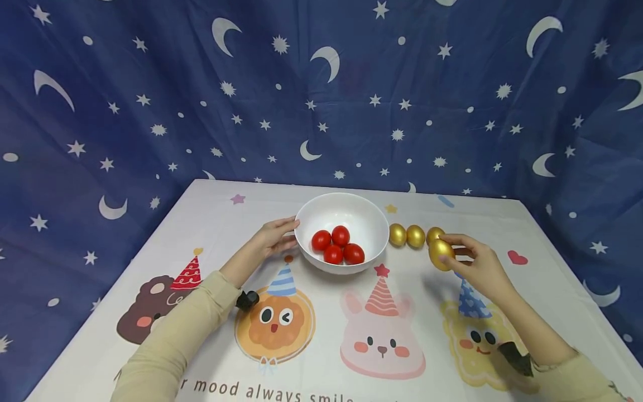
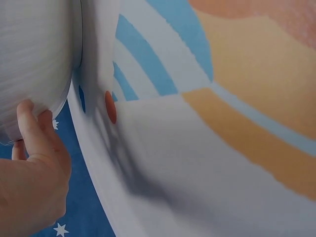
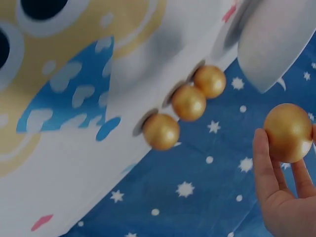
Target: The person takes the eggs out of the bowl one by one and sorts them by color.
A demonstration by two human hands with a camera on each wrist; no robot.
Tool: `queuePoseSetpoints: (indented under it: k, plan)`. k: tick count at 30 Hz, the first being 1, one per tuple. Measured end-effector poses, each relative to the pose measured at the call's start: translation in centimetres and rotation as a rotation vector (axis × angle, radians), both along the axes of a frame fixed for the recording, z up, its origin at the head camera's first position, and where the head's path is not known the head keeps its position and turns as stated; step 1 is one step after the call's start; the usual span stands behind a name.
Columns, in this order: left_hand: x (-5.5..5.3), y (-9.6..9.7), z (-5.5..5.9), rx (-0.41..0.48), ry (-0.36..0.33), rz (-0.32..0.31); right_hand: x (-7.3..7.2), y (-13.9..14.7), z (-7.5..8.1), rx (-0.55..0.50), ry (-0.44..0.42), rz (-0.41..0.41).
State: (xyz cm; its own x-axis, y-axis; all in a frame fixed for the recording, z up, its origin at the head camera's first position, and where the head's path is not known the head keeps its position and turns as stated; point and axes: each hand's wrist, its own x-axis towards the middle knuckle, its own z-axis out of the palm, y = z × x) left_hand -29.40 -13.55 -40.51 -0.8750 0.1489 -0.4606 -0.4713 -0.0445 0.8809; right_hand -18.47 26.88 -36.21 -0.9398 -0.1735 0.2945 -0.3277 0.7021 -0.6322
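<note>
the left sleeve (image 1: pixel 176 338) sits closest to me, running up from the lower left of the frame to the left hand (image 1: pixel 272 237), whose fingers rest fairly straight against the outer wall of the bowl (image 1: pixel 370 229) near the centre. four red pieces (image 1: pixel 333 254) lie in the bowl. right of centre, i have the right hand (image 1: pixel 476 264) pinching a gold egg (image 1: pixel 441 255) between thumb and fingers, raised off the cloth (image 1: pixel 329 324); three more eggs (image 1: pixel 415 237) line up just right of the bowl. i judge the step in hand to be lifting one egg while steadying the bowl; next, i'd want a firm pinch, enough height to clear the row, and no shove.
</note>
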Motion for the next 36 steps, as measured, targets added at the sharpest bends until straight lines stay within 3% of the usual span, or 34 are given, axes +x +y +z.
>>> queuePoseSetpoints:
  k: [14, 36]
  plan:
    - [0.4, -0.1, -0.2, 0.016, 0.002, 0.018, -2.2, 2.5, -0.3, -0.049, 0.008, -0.041]
    - [0.2, 0.2, 0.1, 0.0, -0.004, 0.031, -5.8, 5.0, -1.9, 0.01, -0.086, -0.161]
